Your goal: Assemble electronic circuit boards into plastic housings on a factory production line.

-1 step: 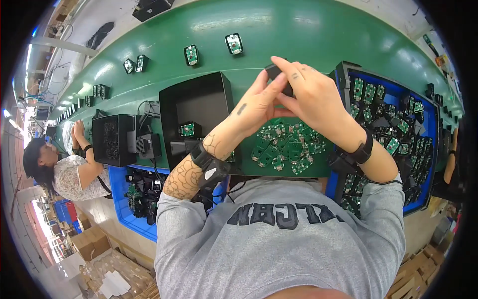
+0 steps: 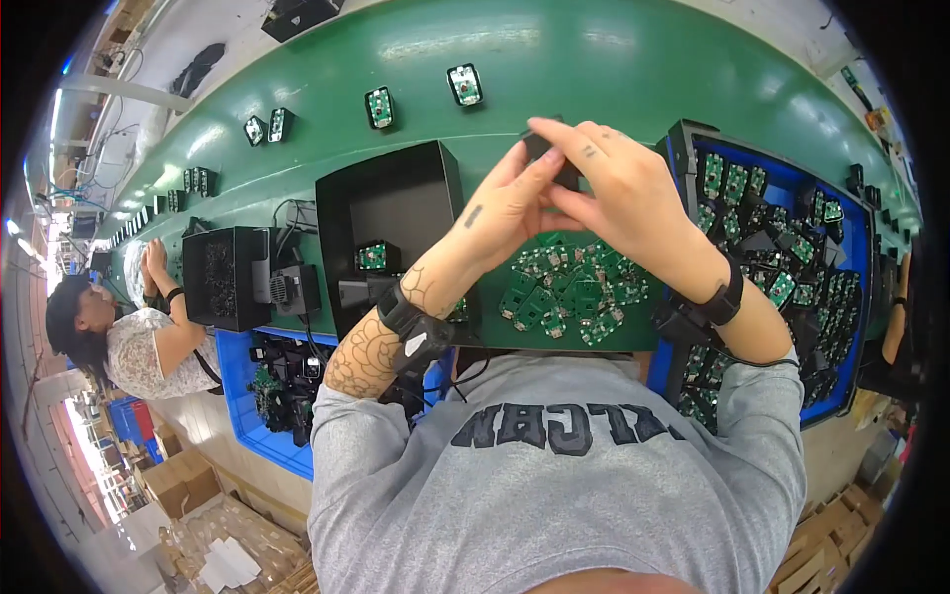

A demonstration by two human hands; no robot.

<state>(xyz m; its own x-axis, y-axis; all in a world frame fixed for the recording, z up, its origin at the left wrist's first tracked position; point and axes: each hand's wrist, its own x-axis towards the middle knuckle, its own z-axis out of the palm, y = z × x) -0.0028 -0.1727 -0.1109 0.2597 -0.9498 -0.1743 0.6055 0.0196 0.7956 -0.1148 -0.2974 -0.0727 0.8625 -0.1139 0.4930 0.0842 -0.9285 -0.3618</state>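
My left hand [image 2: 508,206] and my right hand [image 2: 627,180] meet above the green table, both closed around a small black plastic casing [image 2: 536,147]. My fingers cover most of it, and its inside cannot be seen. Just below my hands lies a loose pile of small green circuit boards [image 2: 574,294]. Farther off stand black casings with green boards in them, one straight ahead [image 2: 464,86] and another to its left [image 2: 380,108].
Left of my arms is an open black box [image 2: 455,188] with one board-filled casing [image 2: 373,256] inside. A blue crate [image 2: 864,297] of boards and black parts stands at right. Another blue crate [image 2: 262,436] sits lower left. A co-worker [image 2: 148,337] is at far left.
Both hands have shifted very slightly with the black casing, mostly to the left. The other things have stayed in place.
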